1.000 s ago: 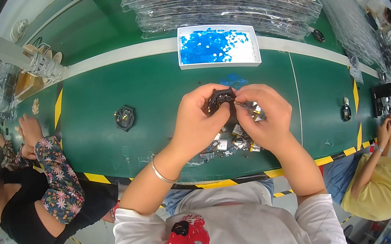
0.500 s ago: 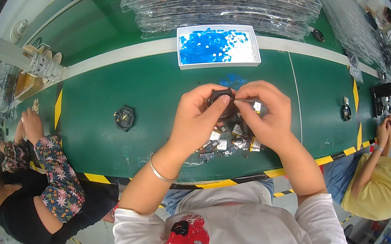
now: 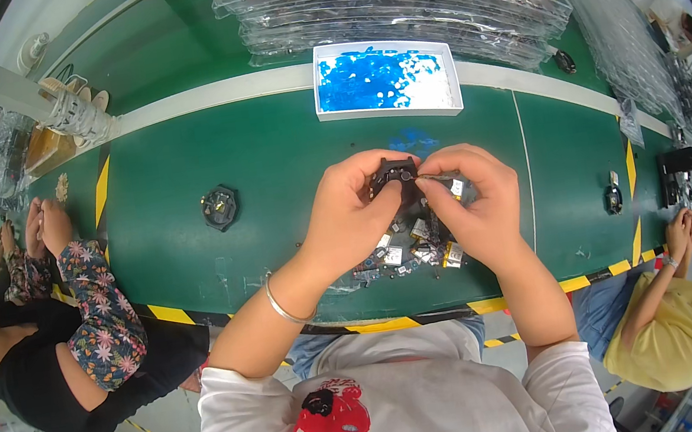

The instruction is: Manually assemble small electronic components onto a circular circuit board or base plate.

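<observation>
My left hand [image 3: 351,208] is closed round a black watch case [image 3: 397,171], its thumb pressed on the inner side. At the case's right edge, the thumb and forefinger of my right hand [image 3: 473,195] are pinched together. Something thin and dark seems to sit between those fingertips, too small to name. Below both hands, a loose pile of small electronic parts [image 3: 425,251] lies on the green table [image 3: 166,240], with silvery and white battery-like pieces among them. Another black watch case [image 3: 220,207] rests on the table to the left, apart from my hands.
A white box with blue bits [image 3: 389,114] stands beyond my hands. Stacked clear plastic trays [image 3: 388,1] rise behind it. A small dark device [image 3: 613,196] lies at the right. Co-workers sit on both sides: a floral sleeve [image 3: 104,313] left, a yellow shirt [image 3: 671,330] right.
The black watch case has tilted in my left hand, so more of its inner side shows. My left thumb has shifted lower on it. The right hand stays pinched at its edge.
</observation>
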Demonstrator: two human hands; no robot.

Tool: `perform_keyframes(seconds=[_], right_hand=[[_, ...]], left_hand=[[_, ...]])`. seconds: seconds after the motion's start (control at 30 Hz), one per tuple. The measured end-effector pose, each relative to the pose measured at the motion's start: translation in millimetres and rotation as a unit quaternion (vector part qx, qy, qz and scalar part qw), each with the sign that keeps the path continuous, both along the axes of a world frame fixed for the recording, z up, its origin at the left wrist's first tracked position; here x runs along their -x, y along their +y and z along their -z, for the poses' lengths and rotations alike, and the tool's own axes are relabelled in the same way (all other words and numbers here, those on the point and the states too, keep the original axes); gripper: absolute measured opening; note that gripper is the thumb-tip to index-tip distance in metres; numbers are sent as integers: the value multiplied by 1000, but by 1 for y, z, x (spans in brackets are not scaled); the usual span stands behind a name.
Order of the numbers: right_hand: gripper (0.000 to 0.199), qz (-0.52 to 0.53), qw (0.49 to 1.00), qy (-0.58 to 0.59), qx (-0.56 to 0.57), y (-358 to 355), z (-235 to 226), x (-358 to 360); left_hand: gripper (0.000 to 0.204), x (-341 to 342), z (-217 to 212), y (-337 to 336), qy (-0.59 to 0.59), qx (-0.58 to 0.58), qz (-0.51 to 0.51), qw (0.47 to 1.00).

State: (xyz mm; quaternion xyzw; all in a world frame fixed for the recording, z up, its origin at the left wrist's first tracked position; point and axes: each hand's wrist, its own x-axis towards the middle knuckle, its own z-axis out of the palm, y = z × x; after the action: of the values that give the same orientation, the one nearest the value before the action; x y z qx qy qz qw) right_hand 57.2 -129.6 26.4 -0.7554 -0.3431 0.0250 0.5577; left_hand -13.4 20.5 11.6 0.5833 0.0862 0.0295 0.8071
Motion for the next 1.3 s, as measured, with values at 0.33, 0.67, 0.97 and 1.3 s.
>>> perform_keyframes(seconds=[0.33,0.67,0.97,1.3], right_hand=[[16,19,988,-154,9,4,7,0],[18,-19,974,-224,2,3,13,-8],[20,-43,997,-62,-18,0,10,-4],[19,-82,944,289,-139,-7,17,-15]], left_hand=[[23,0,3,-1,-21,-21,-1,1000],[19,-3,4,5,11,60,19,998],[11,-6,14,15,29,50,-10,998],[20,-3,1,11,71,80,-1,994]])
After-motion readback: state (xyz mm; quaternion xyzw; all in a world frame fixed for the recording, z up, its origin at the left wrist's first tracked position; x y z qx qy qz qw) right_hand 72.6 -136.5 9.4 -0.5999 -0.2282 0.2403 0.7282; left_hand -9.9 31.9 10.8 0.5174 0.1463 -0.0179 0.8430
